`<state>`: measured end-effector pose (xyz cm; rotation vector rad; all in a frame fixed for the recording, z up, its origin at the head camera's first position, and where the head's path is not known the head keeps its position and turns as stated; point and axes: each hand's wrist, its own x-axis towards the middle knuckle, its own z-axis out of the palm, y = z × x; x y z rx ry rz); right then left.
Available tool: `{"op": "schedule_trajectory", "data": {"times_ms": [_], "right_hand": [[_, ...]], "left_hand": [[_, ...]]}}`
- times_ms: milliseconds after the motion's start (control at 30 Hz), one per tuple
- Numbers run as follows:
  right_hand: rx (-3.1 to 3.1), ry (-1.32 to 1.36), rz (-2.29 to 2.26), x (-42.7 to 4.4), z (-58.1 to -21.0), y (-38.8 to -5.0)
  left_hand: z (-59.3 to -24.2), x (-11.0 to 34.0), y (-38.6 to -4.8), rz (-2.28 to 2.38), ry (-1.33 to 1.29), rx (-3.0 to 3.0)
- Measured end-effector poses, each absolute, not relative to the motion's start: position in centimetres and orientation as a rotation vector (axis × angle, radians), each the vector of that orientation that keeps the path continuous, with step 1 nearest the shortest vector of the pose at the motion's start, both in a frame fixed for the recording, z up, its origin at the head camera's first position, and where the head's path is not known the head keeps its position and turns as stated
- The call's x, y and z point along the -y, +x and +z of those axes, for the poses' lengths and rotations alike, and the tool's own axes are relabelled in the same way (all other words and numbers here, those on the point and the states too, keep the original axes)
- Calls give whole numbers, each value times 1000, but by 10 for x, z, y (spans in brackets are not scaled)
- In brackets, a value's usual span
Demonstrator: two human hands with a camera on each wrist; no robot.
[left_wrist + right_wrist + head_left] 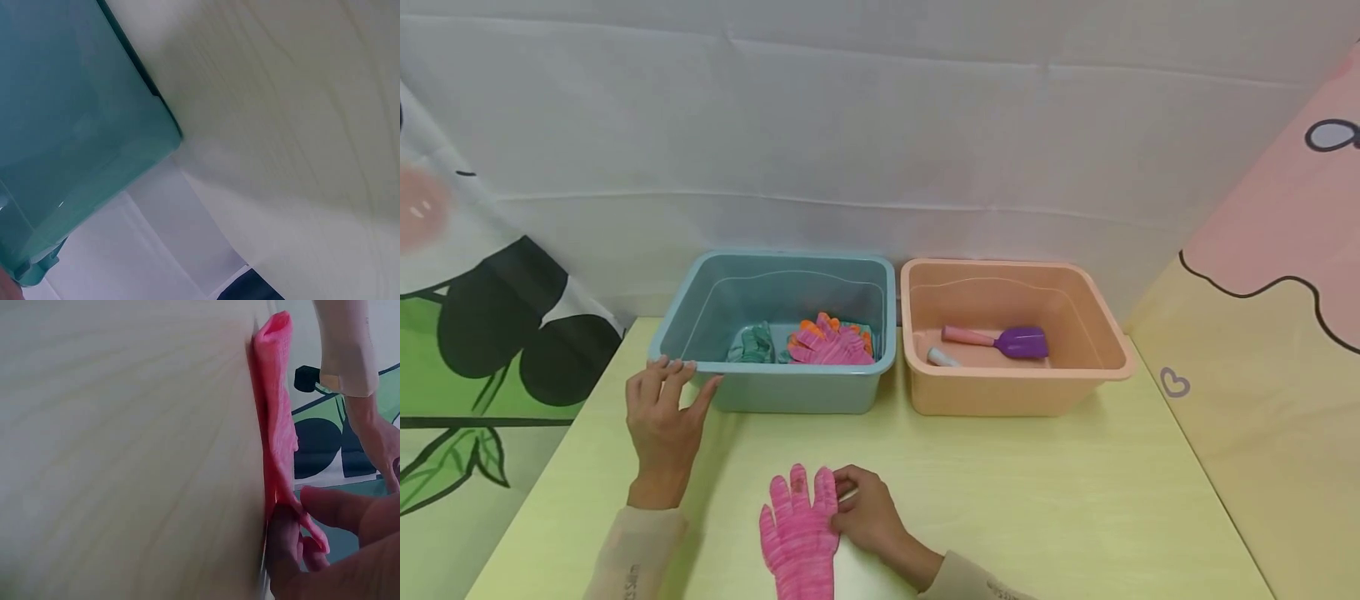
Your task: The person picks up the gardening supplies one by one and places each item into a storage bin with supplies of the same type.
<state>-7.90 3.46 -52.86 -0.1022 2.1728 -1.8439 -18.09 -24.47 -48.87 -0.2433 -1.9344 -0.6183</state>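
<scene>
A pink knitted glove (801, 533) lies spread on the table with its fingers pointing toward the bins. My right hand (872, 512) pinches its right edge, by the finger on that side. In the right wrist view, thumb and fingers (331, 506) hold a thin fold of the glove (278, 419) just off the table. My left hand (662, 421) rests its fingertips on the front left corner of the blue bin (797, 392). Inside that bin, a pink and orange glove heap (831, 343) sits beside a green bundled glove (752, 343).
To the right stands an orange bin (1000, 396) holding a purple scoop (1021, 342) with a pink handle and a small pale cylinder (942, 358). Both bins stand at the back of the pale yellow table (1037, 500), before a white cloth (880, 125). Printed panels flank the sides.
</scene>
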Motion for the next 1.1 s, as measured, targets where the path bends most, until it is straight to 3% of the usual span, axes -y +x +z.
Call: {"op": "schedule_trajectory", "data": {"times_ms": [433,1100], "right_hand": [[-2232,-224,-1781,-47,-518,-87],[-2297,-393,-1778,-80,-454,-104]], "left_hand": [[-488,246,-179,-612,-241,1918],[-488,245,-183,-625,-262,1900]]}}
